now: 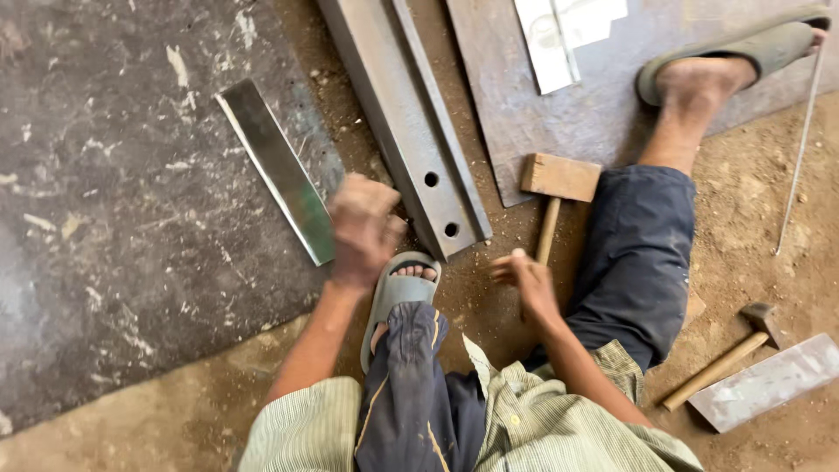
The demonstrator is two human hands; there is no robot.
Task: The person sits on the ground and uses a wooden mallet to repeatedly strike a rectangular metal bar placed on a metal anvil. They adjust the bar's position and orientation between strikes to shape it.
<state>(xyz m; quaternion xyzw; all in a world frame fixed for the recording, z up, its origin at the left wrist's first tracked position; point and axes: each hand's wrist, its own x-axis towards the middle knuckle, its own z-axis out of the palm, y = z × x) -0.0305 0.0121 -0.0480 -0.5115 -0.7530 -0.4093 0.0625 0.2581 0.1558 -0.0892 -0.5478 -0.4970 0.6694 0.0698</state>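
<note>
Work appears at an early stage. Left hand (363,229), fingers curled shut, rests at the near end of the metal strip (278,168). Right hand (523,278), fingers loosely open, empty, just short of the mallet (554,194) handle; mallet not yet lifted.

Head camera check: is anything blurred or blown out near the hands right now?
Head view: the left hand is smeared by motion blur at the end of the metal strip; the right hand near the wooden mallet is only slightly soft; the pale sheet at the top edge glares; lighting is otherwise even, with soft shadows.
</note>
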